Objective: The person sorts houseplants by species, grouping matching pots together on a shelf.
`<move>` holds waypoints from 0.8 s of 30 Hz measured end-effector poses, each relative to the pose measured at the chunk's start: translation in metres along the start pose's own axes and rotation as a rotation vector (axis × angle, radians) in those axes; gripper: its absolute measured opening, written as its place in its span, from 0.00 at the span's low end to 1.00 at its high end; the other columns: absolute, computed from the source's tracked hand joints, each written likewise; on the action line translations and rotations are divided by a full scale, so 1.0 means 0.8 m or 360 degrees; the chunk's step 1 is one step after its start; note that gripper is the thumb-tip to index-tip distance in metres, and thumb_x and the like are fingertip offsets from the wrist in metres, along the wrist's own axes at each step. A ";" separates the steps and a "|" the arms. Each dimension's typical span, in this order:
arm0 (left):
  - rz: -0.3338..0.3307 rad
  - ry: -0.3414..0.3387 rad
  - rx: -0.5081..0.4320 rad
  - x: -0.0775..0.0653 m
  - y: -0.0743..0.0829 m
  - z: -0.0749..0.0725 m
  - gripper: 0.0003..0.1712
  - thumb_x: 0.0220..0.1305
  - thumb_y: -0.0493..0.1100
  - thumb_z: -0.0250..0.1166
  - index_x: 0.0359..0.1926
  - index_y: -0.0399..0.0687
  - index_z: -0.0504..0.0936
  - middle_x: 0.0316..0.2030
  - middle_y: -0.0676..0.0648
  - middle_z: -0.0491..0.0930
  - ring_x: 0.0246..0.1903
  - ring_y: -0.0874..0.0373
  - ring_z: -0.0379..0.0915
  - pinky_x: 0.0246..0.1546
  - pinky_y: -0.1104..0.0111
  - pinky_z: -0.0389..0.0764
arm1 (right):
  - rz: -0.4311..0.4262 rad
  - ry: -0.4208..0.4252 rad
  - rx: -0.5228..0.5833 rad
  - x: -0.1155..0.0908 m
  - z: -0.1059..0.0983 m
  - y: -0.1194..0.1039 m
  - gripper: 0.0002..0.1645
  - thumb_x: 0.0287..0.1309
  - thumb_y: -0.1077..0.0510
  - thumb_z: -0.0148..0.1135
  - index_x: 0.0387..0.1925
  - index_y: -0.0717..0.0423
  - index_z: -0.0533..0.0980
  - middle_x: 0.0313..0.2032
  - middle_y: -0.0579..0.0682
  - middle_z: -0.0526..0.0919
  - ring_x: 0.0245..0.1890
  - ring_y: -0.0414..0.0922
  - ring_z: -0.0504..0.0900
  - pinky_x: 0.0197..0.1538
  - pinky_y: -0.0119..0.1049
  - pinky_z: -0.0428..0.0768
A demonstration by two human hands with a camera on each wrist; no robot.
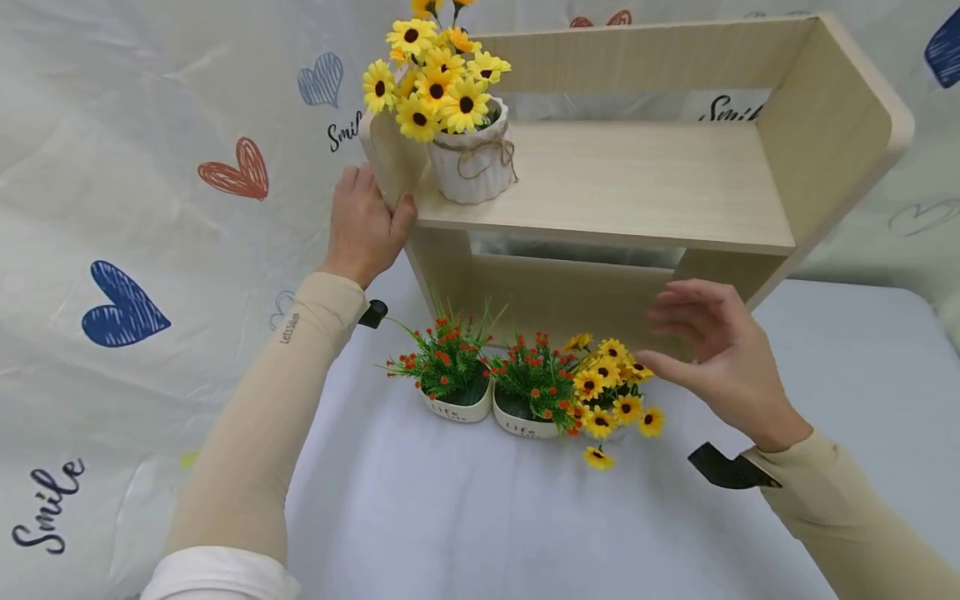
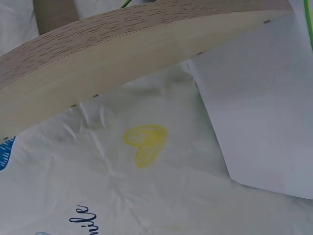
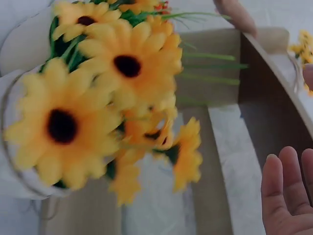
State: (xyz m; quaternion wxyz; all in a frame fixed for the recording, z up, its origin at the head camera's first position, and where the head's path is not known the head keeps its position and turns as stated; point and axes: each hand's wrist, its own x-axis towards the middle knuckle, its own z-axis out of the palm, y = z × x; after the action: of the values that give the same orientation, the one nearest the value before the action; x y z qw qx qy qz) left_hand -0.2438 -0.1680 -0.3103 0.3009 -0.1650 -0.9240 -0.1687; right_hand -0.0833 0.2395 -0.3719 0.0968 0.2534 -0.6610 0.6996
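My left hand (image 1: 367,221) grips the left side panel of a light wooden shelf (image 1: 630,179), thumb at its front edge. The left wrist view shows the panel's pale side (image 2: 122,58), but the hand is out of that view. On the shelf's upper board, just right of that hand, stands a white pot (image 1: 472,167) of yellow artificial daisies, tied with twine. My right hand (image 1: 720,358) is raised with fingers apart and holds nothing, beside the potted yellow daisies (image 1: 611,392) on the table. Their large blooms (image 3: 129,66) fill the left half of the right wrist view.
Left of the daisies on the table, two oval white planters (image 1: 459,410) (image 1: 527,428) hold red-flowered grass plants. The shelf stands behind them on a white-covered table (image 1: 465,525). A white backdrop cloth (image 1: 180,83) with printed hearts hangs at the left and back.
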 end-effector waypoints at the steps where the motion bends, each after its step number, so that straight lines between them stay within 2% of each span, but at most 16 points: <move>1: 0.0008 0.0000 -0.0001 0.001 0.000 0.000 0.37 0.68 0.61 0.38 0.55 0.36 0.77 0.43 0.34 0.80 0.40 0.39 0.63 0.46 0.51 0.64 | 0.0006 0.0033 0.0052 -0.007 -0.006 0.004 0.50 0.34 0.92 0.64 0.65 0.78 0.62 0.57 0.54 0.79 0.55 0.44 0.84 0.57 0.28 0.83; 7: 0.0014 -0.0016 -0.0021 0.004 0.003 0.001 0.36 0.68 0.60 0.39 0.56 0.37 0.77 0.45 0.34 0.80 0.41 0.39 0.64 0.46 0.51 0.64 | 0.0128 0.0212 0.0043 -0.049 -0.035 0.026 0.48 0.37 0.92 0.63 0.65 0.74 0.65 0.56 0.53 0.79 0.51 0.44 0.84 0.54 0.27 0.84; 12: -0.0057 -0.0053 -0.0053 0.006 0.003 -0.001 0.37 0.67 0.60 0.40 0.61 0.38 0.76 0.50 0.35 0.81 0.43 0.39 0.64 0.48 0.52 0.65 | 0.0268 0.0256 -0.0158 -0.078 -0.045 0.053 0.48 0.39 0.88 0.67 0.65 0.70 0.66 0.55 0.51 0.78 0.50 0.40 0.83 0.53 0.23 0.83; 15: -0.0071 -0.0059 -0.0052 0.006 0.002 -0.003 0.38 0.67 0.61 0.40 0.62 0.38 0.75 0.52 0.35 0.81 0.44 0.39 0.64 0.49 0.52 0.64 | 0.0356 0.0233 -0.0323 -0.092 -0.044 0.072 0.47 0.41 0.85 0.70 0.66 0.67 0.66 0.56 0.47 0.77 0.51 0.36 0.83 0.53 0.19 0.81; 17: -0.0070 -0.0057 -0.0043 0.006 0.002 -0.003 0.39 0.67 0.61 0.40 0.63 0.38 0.75 0.53 0.35 0.80 0.44 0.39 0.64 0.49 0.51 0.64 | 0.0387 0.0199 -0.0333 -0.102 -0.043 0.084 0.47 0.42 0.85 0.69 0.66 0.68 0.65 0.57 0.46 0.77 0.52 0.35 0.83 0.54 0.19 0.80; 21: -0.0070 -0.0067 -0.0034 0.004 0.002 -0.001 0.40 0.67 0.61 0.39 0.63 0.38 0.75 0.54 0.35 0.80 0.45 0.39 0.64 0.50 0.51 0.64 | 0.0397 0.0125 -0.0247 -0.118 -0.040 0.105 0.48 0.41 0.87 0.66 0.67 0.70 0.63 0.59 0.44 0.76 0.55 0.34 0.82 0.57 0.19 0.79; 24: -0.0071 -0.0059 -0.0048 0.002 -0.001 -0.001 0.40 0.67 0.62 0.39 0.63 0.37 0.75 0.55 0.34 0.80 0.46 0.38 0.65 0.51 0.50 0.66 | 0.0369 0.0093 -0.0155 -0.127 -0.033 0.121 0.50 0.39 0.88 0.64 0.68 0.74 0.60 0.61 0.47 0.75 0.58 0.35 0.81 0.60 0.20 0.78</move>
State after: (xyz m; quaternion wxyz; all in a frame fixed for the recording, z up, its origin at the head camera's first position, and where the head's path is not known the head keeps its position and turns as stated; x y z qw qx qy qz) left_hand -0.2448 -0.1690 -0.3089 0.2774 -0.1519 -0.9302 -0.1863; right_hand -0.0485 0.2755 -0.5058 0.0465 0.1499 -0.7159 0.6803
